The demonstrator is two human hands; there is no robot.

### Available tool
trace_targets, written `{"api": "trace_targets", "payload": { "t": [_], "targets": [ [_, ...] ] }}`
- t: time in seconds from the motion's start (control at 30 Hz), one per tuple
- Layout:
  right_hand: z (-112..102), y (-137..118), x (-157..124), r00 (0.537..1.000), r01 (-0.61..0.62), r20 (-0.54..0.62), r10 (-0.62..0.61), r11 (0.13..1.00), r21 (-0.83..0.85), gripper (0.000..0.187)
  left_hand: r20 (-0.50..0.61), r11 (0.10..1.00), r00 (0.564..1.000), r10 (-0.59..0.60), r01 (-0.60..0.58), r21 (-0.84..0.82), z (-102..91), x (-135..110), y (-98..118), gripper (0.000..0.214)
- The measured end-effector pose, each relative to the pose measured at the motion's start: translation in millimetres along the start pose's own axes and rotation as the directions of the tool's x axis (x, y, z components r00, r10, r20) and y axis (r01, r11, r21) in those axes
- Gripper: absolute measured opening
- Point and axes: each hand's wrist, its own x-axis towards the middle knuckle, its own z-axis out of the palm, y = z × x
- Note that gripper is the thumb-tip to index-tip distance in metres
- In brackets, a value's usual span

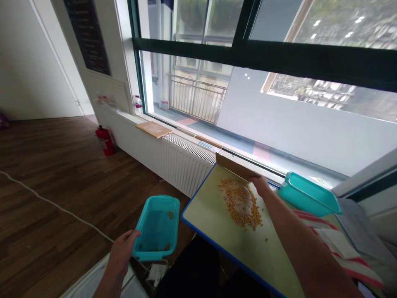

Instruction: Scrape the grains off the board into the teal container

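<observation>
My left hand [123, 247] is closed on the near left rim of a teal plastic tub [157, 227], held beside the table and lower than its top. A few tan, bean-like grains lie inside the tub. On the yellow tabletop [201, 198] with its blue edge spreads a pile of tan grains [238, 203], with a whitish powdery patch over its middle. Beyond the pile, my right hand [259, 184] grips the right end of a long brown cardboard strip [234, 167], which stands on edge at the table's window side.
A second teal tub [310, 194] stands at the table's far right, near a red-and-white striped cloth or bag [338, 244]. A radiator [186, 161] runs under the window sill. A wooden board [153, 129] lies on the sill. A red fire extinguisher [104, 140] and a pale cable [56, 203] are on the floor.
</observation>
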Motion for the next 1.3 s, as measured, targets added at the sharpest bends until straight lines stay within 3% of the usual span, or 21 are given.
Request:
{"api": "trace_targets", "payload": {
  "t": [0.2,0.53,0.83,1.07,1.3],
  "targets": [
    [-8.0,3.7,2.9,0.997,-0.045,0.069,0.041,0.997,0.06,0.015,0.035,0.997,0.998,0.055,-0.057,0.059,11.3,-5.0,-0.3,0.026],
    [-24.1,9.4,6.9,0.968,-0.041,0.251,0.017,0.995,0.092,0.015,0.058,0.994,0.995,0.087,-0.09,0.057,14.3,-12.5,14.8,0.018],
    [-29.0,3.0,-5.3,0.947,-0.026,0.32,-0.009,0.994,0.106,0.018,0.065,0.975,0.988,0.139,-0.148,0.163,16.0,-18.2,15.4,0.02],
    [-32.0,-3.9,-5.6,0.917,-0.022,0.4,-0.003,0.998,0.057,0.016,0.066,0.983,0.991,0.118,-0.126,0.136,15.4,-23.4,11.9,0.018],
    [-31.1,-9.0,-3.0,0.907,-0.062,0.418,0.044,0.998,0.029,0.019,0.074,0.985,0.989,0.126,-0.133,0.107,7.8,-27.9,23.0,0.017]
  ]
}}
